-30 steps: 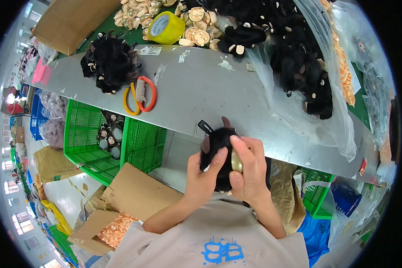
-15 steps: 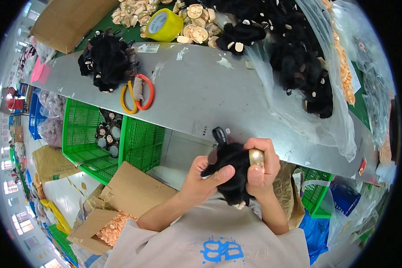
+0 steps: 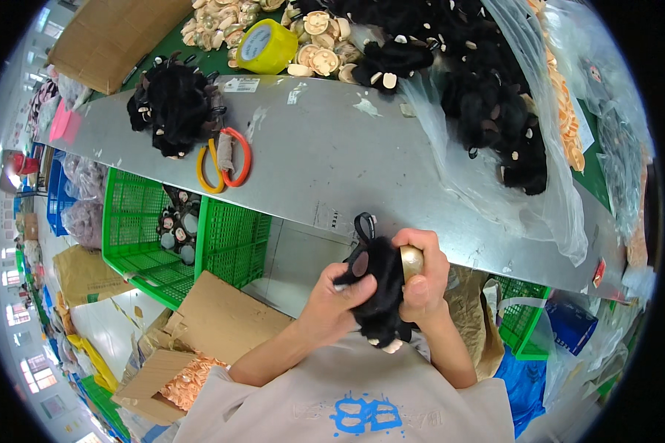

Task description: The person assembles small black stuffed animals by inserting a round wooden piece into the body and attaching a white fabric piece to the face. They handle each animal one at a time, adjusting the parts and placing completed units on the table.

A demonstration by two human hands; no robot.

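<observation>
Head view: a black plush toy (image 3: pixel 377 292) is held in front of the person's chest, just below the near edge of the grey metal table (image 3: pixel 325 162). The left hand (image 3: pixel 332 299) grips its side, fingers clenched into the fur. The right hand (image 3: pixel 425 277) clasps a gold-coloured round piece (image 3: pixel 411 260) against the toy. Orange and red scissors (image 3: pixel 223 158) lie well apart on the table.

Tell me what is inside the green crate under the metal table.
The green crate holds a few small black plush pieces with pale round faces, piled near its divider. The metal table covers its upper part, so anything there is hidden.
</observation>
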